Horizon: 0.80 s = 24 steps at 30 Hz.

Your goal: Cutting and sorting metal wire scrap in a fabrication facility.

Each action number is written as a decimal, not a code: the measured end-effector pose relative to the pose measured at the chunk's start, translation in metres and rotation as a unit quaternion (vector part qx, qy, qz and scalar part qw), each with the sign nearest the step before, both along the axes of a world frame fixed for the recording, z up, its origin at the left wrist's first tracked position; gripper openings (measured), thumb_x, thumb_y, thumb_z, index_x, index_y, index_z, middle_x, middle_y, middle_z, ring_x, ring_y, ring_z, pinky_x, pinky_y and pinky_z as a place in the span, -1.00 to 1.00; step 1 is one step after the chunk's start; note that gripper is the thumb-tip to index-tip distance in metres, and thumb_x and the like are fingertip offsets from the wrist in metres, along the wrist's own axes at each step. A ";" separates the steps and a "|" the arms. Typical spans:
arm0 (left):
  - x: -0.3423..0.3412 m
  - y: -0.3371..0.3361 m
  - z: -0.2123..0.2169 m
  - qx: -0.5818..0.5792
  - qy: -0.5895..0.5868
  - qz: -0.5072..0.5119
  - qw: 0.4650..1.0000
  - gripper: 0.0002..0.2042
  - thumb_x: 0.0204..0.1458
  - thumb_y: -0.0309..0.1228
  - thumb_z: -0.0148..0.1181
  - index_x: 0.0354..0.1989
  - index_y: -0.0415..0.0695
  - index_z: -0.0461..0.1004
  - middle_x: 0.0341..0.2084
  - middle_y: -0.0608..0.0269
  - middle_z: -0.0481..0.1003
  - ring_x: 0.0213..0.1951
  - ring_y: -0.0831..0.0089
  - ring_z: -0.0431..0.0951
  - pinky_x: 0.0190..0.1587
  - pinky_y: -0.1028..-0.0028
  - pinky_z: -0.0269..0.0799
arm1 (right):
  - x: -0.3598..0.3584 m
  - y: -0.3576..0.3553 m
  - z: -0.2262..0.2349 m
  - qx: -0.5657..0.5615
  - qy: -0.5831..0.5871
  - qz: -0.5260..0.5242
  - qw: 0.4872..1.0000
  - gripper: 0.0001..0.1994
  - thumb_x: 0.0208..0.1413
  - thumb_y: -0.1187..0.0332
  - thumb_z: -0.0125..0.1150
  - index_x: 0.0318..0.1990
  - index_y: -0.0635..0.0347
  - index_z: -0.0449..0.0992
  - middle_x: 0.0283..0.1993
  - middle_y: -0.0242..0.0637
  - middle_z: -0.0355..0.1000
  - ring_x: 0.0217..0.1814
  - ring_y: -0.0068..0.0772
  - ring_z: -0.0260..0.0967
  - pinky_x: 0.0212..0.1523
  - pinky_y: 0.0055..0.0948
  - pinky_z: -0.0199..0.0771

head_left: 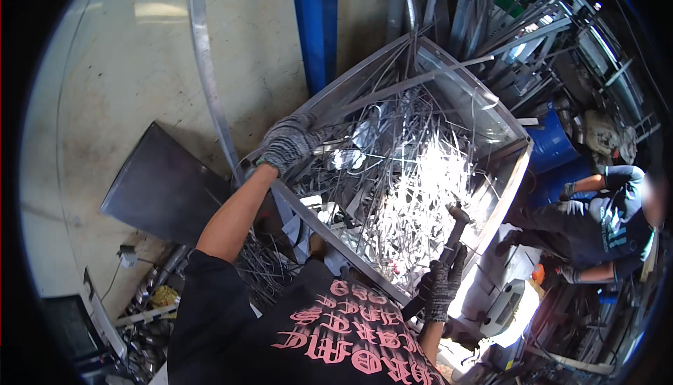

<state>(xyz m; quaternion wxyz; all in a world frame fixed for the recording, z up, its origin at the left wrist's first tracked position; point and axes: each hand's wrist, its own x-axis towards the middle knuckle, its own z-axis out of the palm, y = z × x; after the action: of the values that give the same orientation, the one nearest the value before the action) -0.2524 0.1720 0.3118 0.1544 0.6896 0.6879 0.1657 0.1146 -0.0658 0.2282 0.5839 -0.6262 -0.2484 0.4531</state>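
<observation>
My left hand (291,141), in a grey knit glove, is closed at the left rim of a large metal bin (336,245). A long flat metal strip (420,78) runs from that hand across the bin to its far right wall. Tangled thin metal scraps (413,196) fill the bin, brightly lit toward the right. My right hand (443,288), also gloved, is closed at the near right side of the bin. From it a dark hammer-like tool (456,229) points up over the scraps; its exact kind is unclear.
A person (603,220) in dark clothes and gloves is at the right, near blue barrels (550,143). Metal lengths (547,41) are piled at the far right. A dark metal sheet (165,185) leans left of the bin, with a blue post (315,27) behind it.
</observation>
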 end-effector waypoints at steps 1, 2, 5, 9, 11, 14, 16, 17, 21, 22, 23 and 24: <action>-0.014 -0.005 -0.006 0.002 0.008 0.009 1.000 -0.40 0.01 0.13 0.14 -0.01 -0.18 0.53 -0.13 -0.14 0.55 -0.03 -0.03 0.53 0.06 0.18 0.40 | 0.003 -0.005 0.001 -0.011 0.002 0.003 1.000 -0.29 0.20 0.47 0.12 0.46 -0.26 0.00 -0.46 -0.39 0.39 -0.71 -0.71 0.14 -0.75 -0.65 0.11; -0.031 -0.014 -0.022 0.012 0.006 0.014 1.000 -0.40 0.01 0.13 0.14 -0.01 -0.18 0.53 -0.12 -0.13 0.54 -0.02 -0.04 0.52 0.07 0.18 0.40 | 0.015 -0.012 -0.009 0.017 0.024 0.024 0.999 -0.29 0.21 0.49 0.11 0.46 -0.25 0.00 -0.47 -0.40 0.38 -0.70 -0.72 0.13 -0.74 -0.65 0.12; -0.050 -0.059 -0.020 -0.013 -0.033 0.049 0.998 -0.41 0.02 0.11 0.15 -0.02 -0.19 0.53 -0.08 -0.12 0.53 0.01 -0.03 0.51 0.08 0.18 0.39 | 0.039 -0.024 -0.017 0.003 0.007 0.067 0.998 -0.28 0.20 0.53 0.09 0.46 -0.24 0.00 -0.47 -0.41 0.36 -0.71 -0.72 0.10 -0.74 -0.65 0.09; -0.089 -0.119 -0.021 0.005 -0.018 0.128 0.992 -0.44 0.03 0.10 0.19 -0.07 -0.20 0.56 -0.17 -0.13 0.56 -0.06 -0.01 0.54 0.04 0.19 0.41 | 0.053 -0.016 -0.046 0.045 -0.001 0.083 0.996 -0.27 0.20 0.55 0.09 0.46 -0.24 0.00 -0.45 -0.41 0.36 -0.73 -0.70 0.06 -0.76 -0.64 0.08; -0.079 -0.148 -0.002 -0.088 -0.106 0.185 0.973 -0.44 0.02 0.11 0.20 -0.09 -0.21 0.56 -0.22 -0.13 0.57 -0.09 -0.01 0.56 0.01 0.17 0.42 | 0.064 -0.012 -0.052 0.053 0.032 0.125 0.990 -0.28 0.21 0.49 0.11 0.46 -0.24 -0.01 -0.44 -0.40 0.36 -0.75 -0.69 0.06 -0.79 -0.63 0.07; -0.083 -0.182 -0.020 -0.017 -0.070 0.214 0.974 -0.46 0.01 0.09 0.21 -0.15 -0.21 0.58 -0.28 -0.10 0.58 -0.17 0.07 0.58 -0.06 0.21 0.44 | 0.059 0.002 -0.031 0.023 0.019 0.159 0.987 -0.29 0.22 0.48 0.10 0.46 -0.27 -0.02 -0.42 -0.37 0.38 -0.77 -0.69 0.06 -0.82 -0.62 0.06; -0.099 -0.200 -0.028 -0.001 -0.026 0.228 0.973 -0.46 0.00 0.09 0.22 -0.17 -0.22 0.59 -0.28 -0.10 0.58 -0.19 0.09 0.59 -0.08 0.23 0.44 | 0.049 0.008 -0.025 0.005 0.031 0.180 0.983 -0.26 0.22 0.47 0.12 0.47 -0.32 -0.06 -0.41 -0.35 0.40 -0.77 -0.70 0.06 -0.82 -0.64 0.07; -0.101 -0.210 -0.035 0.016 -0.040 0.207 0.977 -0.52 0.02 0.00 0.22 -0.17 -0.24 0.58 -0.27 -0.12 0.57 -0.18 0.04 0.56 -0.06 0.22 0.42 | 0.048 0.008 -0.016 -0.015 0.035 0.188 0.981 -0.25 0.22 0.47 0.13 0.47 -0.34 -0.08 -0.40 -0.34 0.41 -0.77 -0.71 0.06 -0.82 -0.66 0.07; -0.131 -0.263 -0.053 -0.069 -0.224 0.240 0.942 -0.58 0.06 -0.11 0.19 -0.09 -0.23 0.55 -0.22 -0.12 0.55 -0.11 0.01 0.52 0.03 0.23 0.37 | 0.047 0.011 -0.024 -0.002 0.068 0.245 0.967 -0.23 0.22 0.47 0.14 0.47 -0.37 -0.10 -0.32 -0.30 0.39 -0.80 -0.71 0.00 -0.86 -0.68 -0.02; -0.146 -0.286 -0.064 -0.030 -0.114 0.229 0.966 -0.59 0.07 -0.13 0.18 -0.05 -0.20 0.53 -0.23 -0.10 0.55 -0.12 0.03 0.52 0.01 0.23 0.36 | 0.040 0.011 -0.027 0.000 0.077 0.254 0.964 -0.22 0.22 0.47 0.14 0.47 -0.38 -0.11 -0.34 -0.32 0.37 -0.79 -0.72 -0.01 -0.85 -0.68 -0.02; -0.150 -0.313 -0.086 -0.036 -0.120 0.240 0.963 -0.59 0.07 -0.13 0.18 -0.05 -0.20 0.53 -0.23 -0.10 0.55 -0.12 0.03 0.52 0.01 0.23 0.36 | 0.045 0.012 -0.028 -0.008 0.072 0.264 0.962 -0.22 0.22 0.47 0.14 0.47 -0.38 -0.11 -0.34 -0.32 0.37 -0.79 -0.72 -0.01 -0.85 -0.68 -0.02; -0.157 -0.343 -0.103 0.018 0.065 0.153 0.986 -0.59 0.07 -0.13 0.20 -0.04 -0.19 0.53 -0.23 -0.09 0.56 -0.12 0.05 0.52 -0.01 0.21 0.37 | 0.045 0.013 -0.028 -0.004 0.064 0.271 0.960 -0.23 0.22 0.46 0.14 0.47 -0.38 -0.10 -0.34 -0.32 0.37 -0.79 -0.71 -0.01 -0.84 -0.68 -0.01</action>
<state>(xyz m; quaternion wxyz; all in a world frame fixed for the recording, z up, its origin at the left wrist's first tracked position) -0.4093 -0.1711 0.2086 0.0695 0.5879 0.7909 0.1548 0.1597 -0.0532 0.1999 0.4514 -0.5073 -0.3698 0.6342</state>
